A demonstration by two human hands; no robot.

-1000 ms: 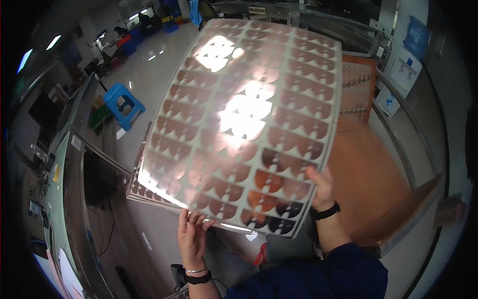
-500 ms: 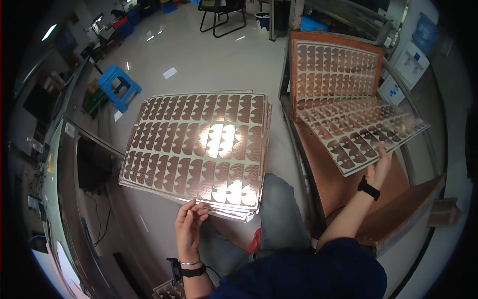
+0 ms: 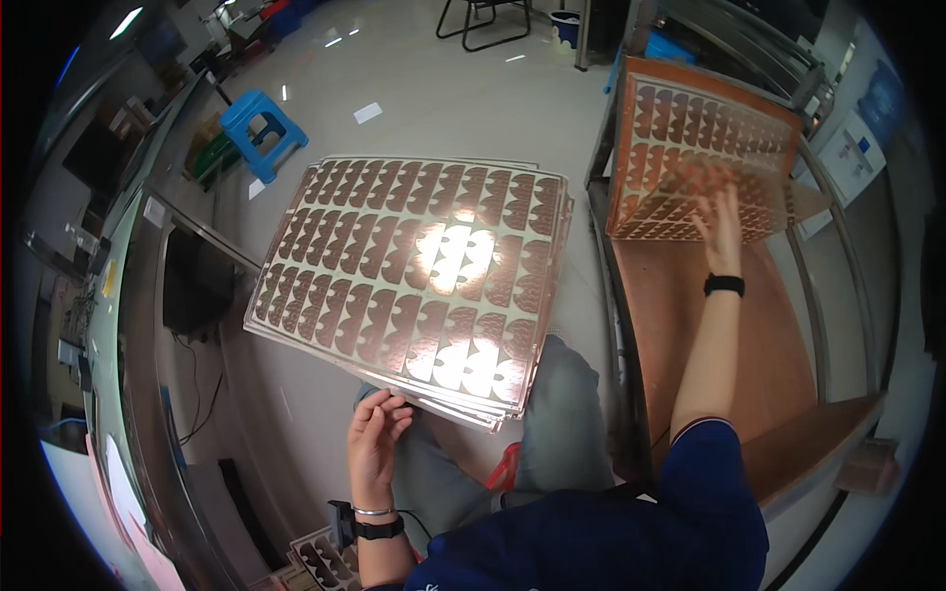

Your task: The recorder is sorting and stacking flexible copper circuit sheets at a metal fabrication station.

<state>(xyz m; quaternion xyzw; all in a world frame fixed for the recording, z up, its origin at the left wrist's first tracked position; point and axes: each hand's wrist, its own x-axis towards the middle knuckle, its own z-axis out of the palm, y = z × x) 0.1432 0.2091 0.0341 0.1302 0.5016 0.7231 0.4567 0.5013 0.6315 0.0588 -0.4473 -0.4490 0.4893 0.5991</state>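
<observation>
Wooden bin (image 3: 705,315): holding patterned sheets (image 3: 682,118), propped against the far board (image 3: 670,72).
Blurred sheet (image 3: 759,207): inside the bin, carried farther back since the earlier frame.
Right grip (image 3: 722,222): inside the bin, spread over that sheet.
Sheet stack (image 3: 384,236): left of the bin.
Left grip (image 3: 378,433): at the stack's near edge; cannot tell whether pinching.

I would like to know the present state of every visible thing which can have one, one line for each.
Left hand: fingers curled, at the stack's near edge
Right hand: stretched out before the upright sheets, fingers blurred
Stack of patterned sheets: edges uneven, top shiny with glare
Upright sheets: leaning against the board
Orange board: raised
Black wristband: fastened around the right wrist
Blue stool: upright
</observation>
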